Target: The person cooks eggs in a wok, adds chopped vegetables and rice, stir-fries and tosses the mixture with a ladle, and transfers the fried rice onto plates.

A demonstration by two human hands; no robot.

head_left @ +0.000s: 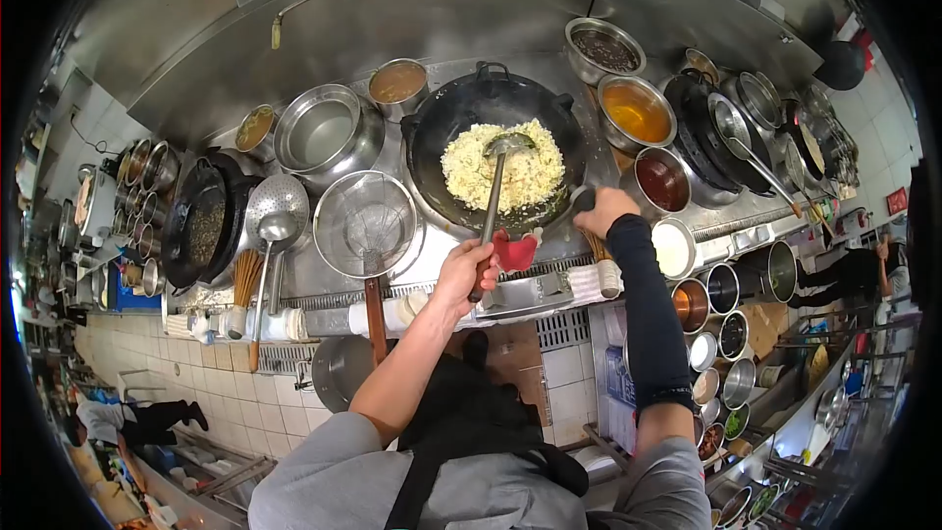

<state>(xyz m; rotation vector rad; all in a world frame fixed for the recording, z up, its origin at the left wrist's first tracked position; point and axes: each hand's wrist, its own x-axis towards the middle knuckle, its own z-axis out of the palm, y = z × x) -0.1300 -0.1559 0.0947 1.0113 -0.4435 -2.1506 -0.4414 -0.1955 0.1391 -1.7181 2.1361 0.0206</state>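
Observation:
My left hand is closed around the handle of a long wok ladle. The ladle's bowl rests in a heap of yellow-white fried rice inside a large black wok. A red cloth lies at the wok's near rim, just right of the ladle handle. To the right of the wok, my right hand, its forearm in a black sleeve, is closed on a small dark thing with a round end; its kind is unclear. Below that hand is a bamboo brush.
Left of the wok are a wire strainer, a perforated skimmer and a steel pot. Pots of orange liquid and red sauce stand at right. Another person is at far right, another at lower left.

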